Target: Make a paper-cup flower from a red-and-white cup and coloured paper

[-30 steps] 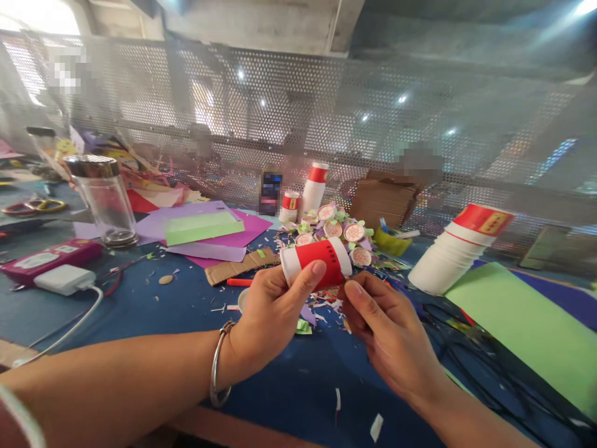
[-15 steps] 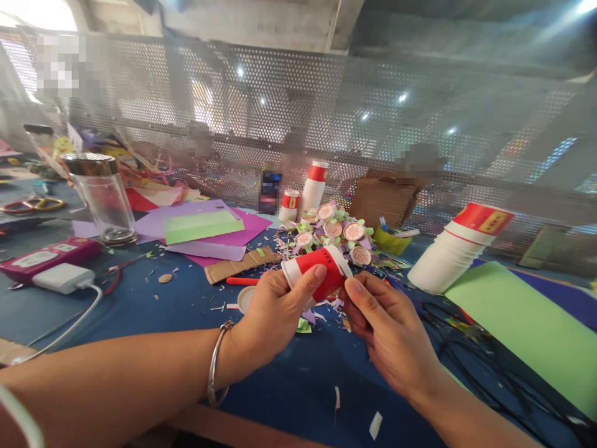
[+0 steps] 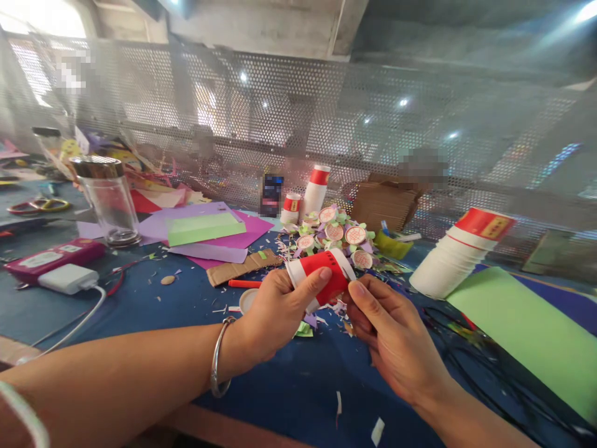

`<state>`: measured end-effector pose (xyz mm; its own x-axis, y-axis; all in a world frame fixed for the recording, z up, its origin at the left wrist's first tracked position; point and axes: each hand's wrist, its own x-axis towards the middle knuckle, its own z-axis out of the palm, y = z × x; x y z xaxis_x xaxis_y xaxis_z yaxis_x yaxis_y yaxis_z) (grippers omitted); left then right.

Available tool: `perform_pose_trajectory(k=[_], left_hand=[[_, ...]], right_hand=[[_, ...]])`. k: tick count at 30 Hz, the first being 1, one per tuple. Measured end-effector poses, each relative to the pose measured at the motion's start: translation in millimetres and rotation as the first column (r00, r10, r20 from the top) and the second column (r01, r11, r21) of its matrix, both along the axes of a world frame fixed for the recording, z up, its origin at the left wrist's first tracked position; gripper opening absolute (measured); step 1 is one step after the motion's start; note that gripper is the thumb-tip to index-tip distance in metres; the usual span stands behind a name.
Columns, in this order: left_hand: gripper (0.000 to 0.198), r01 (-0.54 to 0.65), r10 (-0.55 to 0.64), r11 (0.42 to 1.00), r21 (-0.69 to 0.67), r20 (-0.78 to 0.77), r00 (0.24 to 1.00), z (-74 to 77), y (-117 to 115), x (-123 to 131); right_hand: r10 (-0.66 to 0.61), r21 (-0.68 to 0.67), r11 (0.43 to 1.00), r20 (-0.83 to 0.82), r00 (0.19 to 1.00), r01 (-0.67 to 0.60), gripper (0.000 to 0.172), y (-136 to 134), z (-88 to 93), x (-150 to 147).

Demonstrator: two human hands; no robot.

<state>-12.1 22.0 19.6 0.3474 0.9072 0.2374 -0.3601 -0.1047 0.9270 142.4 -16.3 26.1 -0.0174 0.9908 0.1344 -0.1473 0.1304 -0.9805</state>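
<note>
1. The left hand [image 3: 275,308] is reaching in from the left and gripping the cup [image 3: 321,277], holding it sideways just above the table [image 3: 140,305].
2. The right hand [image 3: 392,330] is curling at the cup's rim; I cannot tell whether it is pinching.
3. The cup's inside is facing away. The jar [image 3: 109,199] is standing far left and looks empty.

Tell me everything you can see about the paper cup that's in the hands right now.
The paper cup is small and looks like thin paper, white with a broad red band carrying tiny dark print. It is held on its side above the blue table, narrow white base to the left and wider rim end to the right. The left hand grips it, thumb across the red band. The right hand sits at the rim end, where contact is unclear.
</note>
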Motion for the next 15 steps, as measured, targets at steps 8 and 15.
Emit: perform_pose_trajectory(k=[8,15], left_hand=[[0.031,-0.036,0.035,0.996,0.085,0.006,0.999,8.2,-2,0],[0.027,-0.068,0.099,0.946,0.318,-0.083,0.992,7.8,1,0]], right_hand=[[-0.001,-0.011,1.000,0.017,1.000,0.001,0.037,0,1.6,-1],[-0.015,-0.010,1.000,0.010,1.000,0.015,0.039,-1,1.4,-1]])
